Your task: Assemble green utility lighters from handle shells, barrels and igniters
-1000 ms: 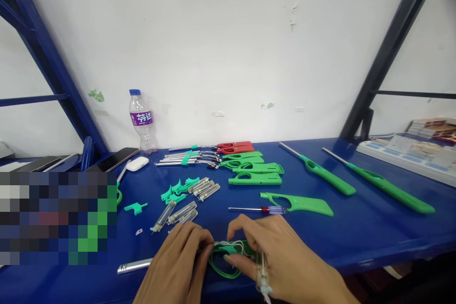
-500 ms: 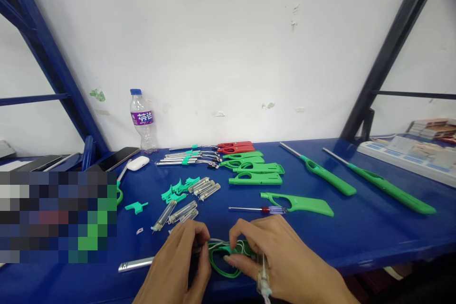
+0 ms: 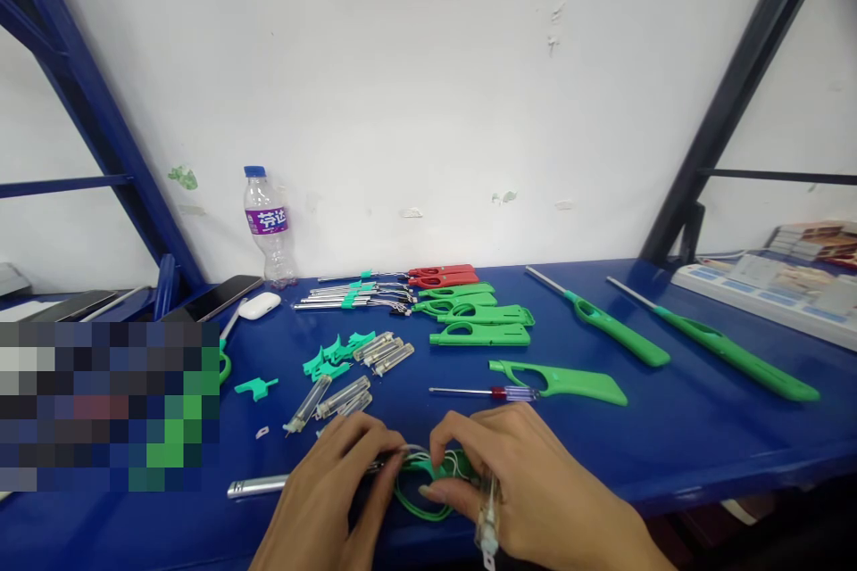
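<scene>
At the front edge of the table my left hand is closed, pinching the inner end of a silver metal lighter tube that sticks out to the left. White wires run from there toward my right hand. The thumb and index finger of that hand are bent around a teal trigger in a green lighter handle shell, whose loop shows between the hands. A clear fuel tank hangs below the right palm. Most of the shell is hidden by my right fingers.
Behind my hands lie loose clear fuel tanks, teal triggers, a screwdriver and an empty green shell. Farther back are more shells, metal tubes, two long green lighters and a bottle.
My left hand has shifted slightly right toward the shell, and the metal tube has moved with it, its outer end rising a little. The fuel tank by my right palm has swung slightly left.
</scene>
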The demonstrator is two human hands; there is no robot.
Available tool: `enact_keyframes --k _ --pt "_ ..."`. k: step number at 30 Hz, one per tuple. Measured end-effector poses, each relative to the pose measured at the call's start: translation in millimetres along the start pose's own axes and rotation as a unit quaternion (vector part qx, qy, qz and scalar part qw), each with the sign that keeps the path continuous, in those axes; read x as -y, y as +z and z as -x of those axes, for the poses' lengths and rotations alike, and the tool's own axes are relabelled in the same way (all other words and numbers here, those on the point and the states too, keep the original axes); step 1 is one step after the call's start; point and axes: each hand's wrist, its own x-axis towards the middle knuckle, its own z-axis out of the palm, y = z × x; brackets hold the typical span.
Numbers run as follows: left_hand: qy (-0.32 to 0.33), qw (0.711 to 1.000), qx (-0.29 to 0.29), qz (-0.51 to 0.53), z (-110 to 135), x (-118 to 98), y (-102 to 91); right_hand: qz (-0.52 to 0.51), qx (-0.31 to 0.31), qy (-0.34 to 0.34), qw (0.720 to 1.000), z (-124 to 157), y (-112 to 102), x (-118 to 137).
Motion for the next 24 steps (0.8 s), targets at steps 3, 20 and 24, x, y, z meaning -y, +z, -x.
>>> enact_keyframes --k 3,20,24 --pt "-0.070 0.996 -0.011 0.056 -3 -3 -4.5 0.003 0.003 0.003 1.000 -1 1 -1" --pt "0.070 0.994 -0.014 -0.087 7 20 -16.0 -0.002 -0.010 -0.006 1.000 0 2 -3" --pt "0.086 0.994 0.020 -0.062 1 18 -16.2 -0.006 -0.026 -0.014 1.000 1 3 -3"
